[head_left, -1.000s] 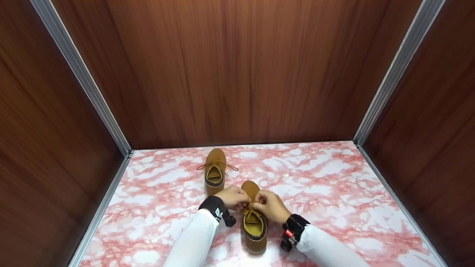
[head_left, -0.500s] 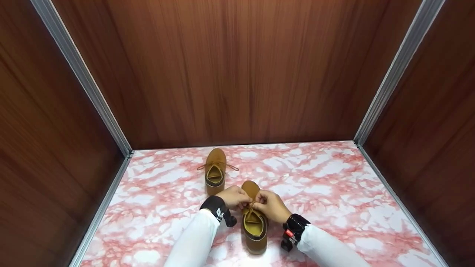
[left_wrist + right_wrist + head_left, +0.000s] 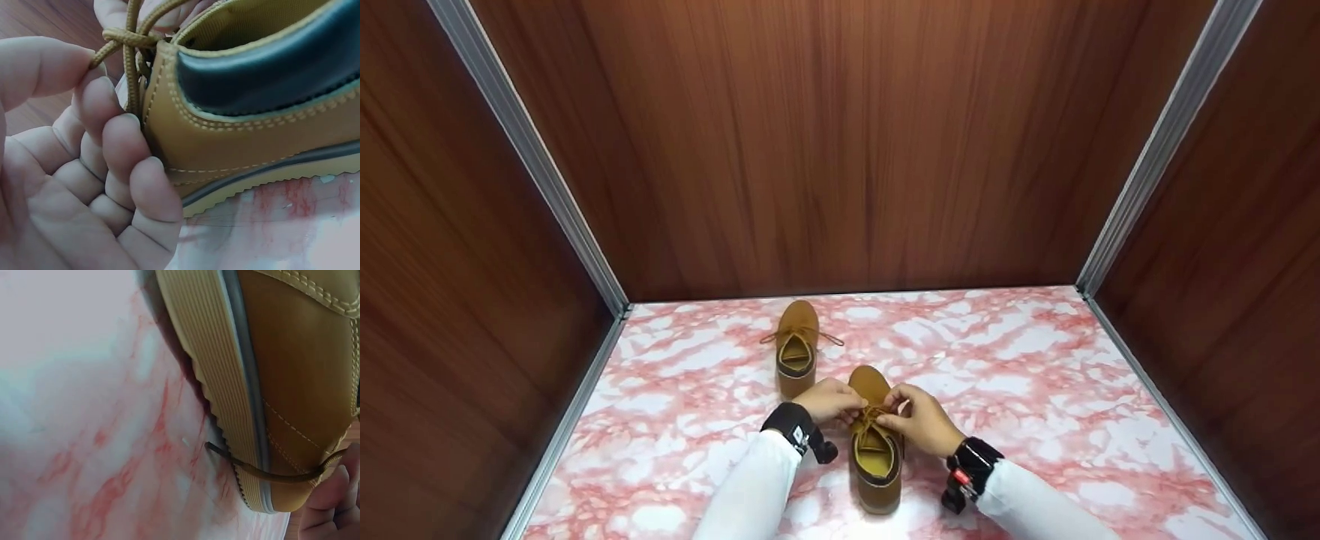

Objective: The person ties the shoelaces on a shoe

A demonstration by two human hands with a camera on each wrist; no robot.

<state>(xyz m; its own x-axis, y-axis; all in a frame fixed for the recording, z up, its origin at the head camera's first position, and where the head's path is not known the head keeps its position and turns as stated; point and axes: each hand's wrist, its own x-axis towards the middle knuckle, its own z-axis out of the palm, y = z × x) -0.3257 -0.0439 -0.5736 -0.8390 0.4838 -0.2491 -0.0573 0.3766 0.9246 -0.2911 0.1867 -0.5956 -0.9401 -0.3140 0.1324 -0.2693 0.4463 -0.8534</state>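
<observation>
A tan ankle shoe with a dark padded collar stands on the surface, toe away from me. Its shoelace is crossed in a loose knot over the front. Thumb and forefinger of my left hand pinch part of the lace; the other fingers rest curled against the shoe's side. From the right, my right hand holds the lace at the knot between its fingertips. One lace end, with its dark tip, hangs down across the shoe's side in the right wrist view.
A matching tan shoe stands farther back to the left, its lace tied in a bow with loops out to both sides. Brown wood-grain panels with grey metal corner strips enclose the pink-and-white marbled surface.
My right hand has shifted slightly right, and more of the lace shows between the two hands. The left hand and both shoes stay nearly in place.
</observation>
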